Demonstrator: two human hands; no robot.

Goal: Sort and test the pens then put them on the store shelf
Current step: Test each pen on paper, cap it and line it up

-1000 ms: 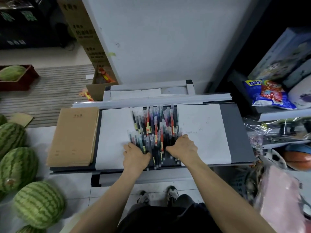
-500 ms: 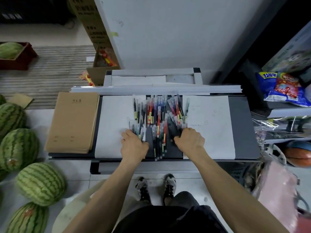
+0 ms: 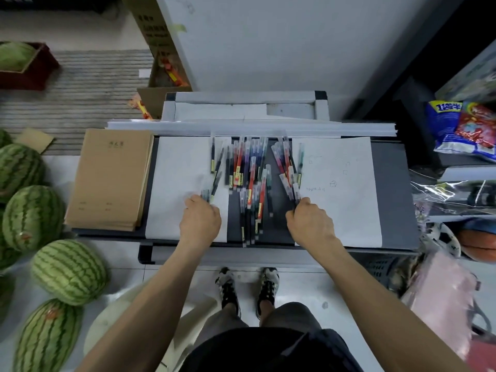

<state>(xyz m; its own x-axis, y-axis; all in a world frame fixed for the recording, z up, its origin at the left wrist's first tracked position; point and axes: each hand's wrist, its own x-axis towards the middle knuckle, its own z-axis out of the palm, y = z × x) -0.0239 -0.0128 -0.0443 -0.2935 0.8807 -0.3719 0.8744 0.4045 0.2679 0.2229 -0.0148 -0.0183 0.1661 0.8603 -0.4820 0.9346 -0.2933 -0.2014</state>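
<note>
The pens [image 3: 252,183] lie in a loose heap down the middle of the counter [image 3: 394,197], most of them pointing from its far edge toward its near edge. They sit on the dark bare strip between two white sheets. A few spill onto the left sheet [image 3: 177,178] and a few onto the right sheet [image 3: 338,210], which carries faint scribbles. The left hand [image 3: 200,221], just left of the counter's middle, has its fingers curled round the near ends of a couple of dark pens, though blur hides how many. The right hand [image 3: 308,224], just right of the middle, pinches the near ends of a small fan of clear-capped pens. This looks like the sorting step, with the colours being drawn apart to either side and testing and shelving not yet done. The pens should handle as light, stiff, slim sticks with smooth barrels that roll and slide easily on paper. Held by the tips they splay and can slip loose, so a hold round the mid-barrel of a small bundle seems safer. The longest pens reach the counter's near edge and could roll off. A stack of brown notebooks [image 3: 110,178] rests on the counter's left end.
</note>
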